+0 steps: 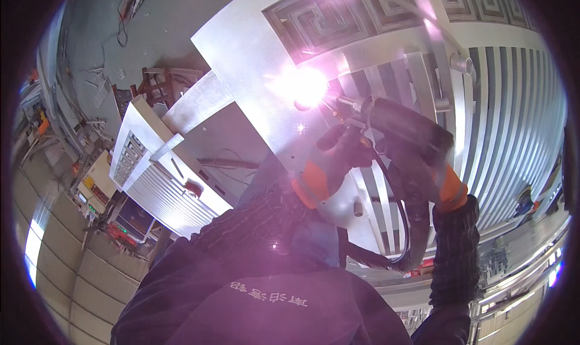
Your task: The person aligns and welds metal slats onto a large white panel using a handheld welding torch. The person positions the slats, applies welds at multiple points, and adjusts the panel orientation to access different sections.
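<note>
A large metal gate panel (254, 49) with slats fills the view. The right hand (423, 164), gloved, is wrapped tight around a welding torch (393, 124) whose long axis runs up-left to the welding arc (305, 86) on the panel. The left hand (338, 154), nearer the arc, steadies the torch from below, fingers curled. Glare hides the nozzle tip and the joint.
</note>
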Available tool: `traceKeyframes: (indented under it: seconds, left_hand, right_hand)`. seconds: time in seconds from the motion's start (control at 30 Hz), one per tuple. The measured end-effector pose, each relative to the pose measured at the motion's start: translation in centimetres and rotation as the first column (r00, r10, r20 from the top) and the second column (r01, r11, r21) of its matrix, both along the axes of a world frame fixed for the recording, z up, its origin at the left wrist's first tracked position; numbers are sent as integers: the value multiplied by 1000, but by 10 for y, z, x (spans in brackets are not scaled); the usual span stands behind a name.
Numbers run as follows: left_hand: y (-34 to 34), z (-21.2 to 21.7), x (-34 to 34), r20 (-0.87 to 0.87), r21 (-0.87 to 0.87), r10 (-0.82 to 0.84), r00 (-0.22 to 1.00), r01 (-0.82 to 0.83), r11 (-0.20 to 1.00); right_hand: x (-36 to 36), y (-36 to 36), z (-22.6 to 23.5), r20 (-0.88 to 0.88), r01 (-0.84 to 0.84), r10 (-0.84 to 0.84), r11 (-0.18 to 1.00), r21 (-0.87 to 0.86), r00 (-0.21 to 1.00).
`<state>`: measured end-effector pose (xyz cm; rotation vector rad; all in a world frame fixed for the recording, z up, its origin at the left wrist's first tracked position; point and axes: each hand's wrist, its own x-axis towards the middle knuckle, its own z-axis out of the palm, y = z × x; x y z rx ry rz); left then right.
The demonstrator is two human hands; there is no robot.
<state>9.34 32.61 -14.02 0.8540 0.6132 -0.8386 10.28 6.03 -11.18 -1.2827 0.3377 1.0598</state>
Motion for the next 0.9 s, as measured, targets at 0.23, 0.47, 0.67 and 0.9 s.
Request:
traceKeyframes:
  seconds: [0.23,0.47,0.67,0.9]
  left_hand:
    - [4,-5,10,-110,-91,-9,994,-1,996]
    - [15,-20,18,-55,-52,-24,998,21,998]
    - [23,-30,14,20,-70,-80,997,81,994]
    - [28,-43,7,147,33,-141,979,138,990]
  right_hand:
    - [-14,9,9,-220,229,-193,962,152,956]
    - [-24,19,-3,-65,203,-196,973,111,978]
    - [-26,25,-8,-71,231,-225,968,100,972]
    - [-16,21,-5,-67,100,-93,989,105,993]
